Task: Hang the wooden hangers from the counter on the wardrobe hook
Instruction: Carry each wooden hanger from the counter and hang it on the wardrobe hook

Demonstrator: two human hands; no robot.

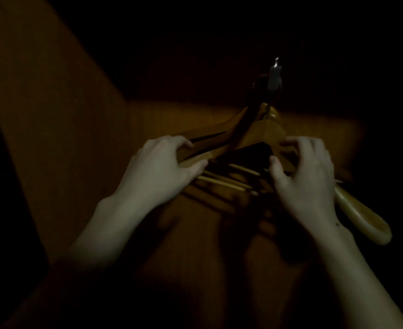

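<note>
The scene is very dark. A bunch of several wooden hangers (pixel 264 132) hangs from a metal wardrobe hook (pixel 274 74) at centre right. My left hand (pixel 162 169) grips the left arms of the hangers, fingers curled over them. My right hand (pixel 307 176) holds the right side of the bunch, thumb beneath and fingers on top. One hanger arm (pixel 361 217) sticks out past my right wrist. The lower bars (pixel 226 181) of the hangers show between my hands.
A wooden wardrobe wall (pixel 53 115) runs along the left and a wooden back panel (pixel 183 119) lies behind the hangers. Everything above and to the right is in deep shadow.
</note>
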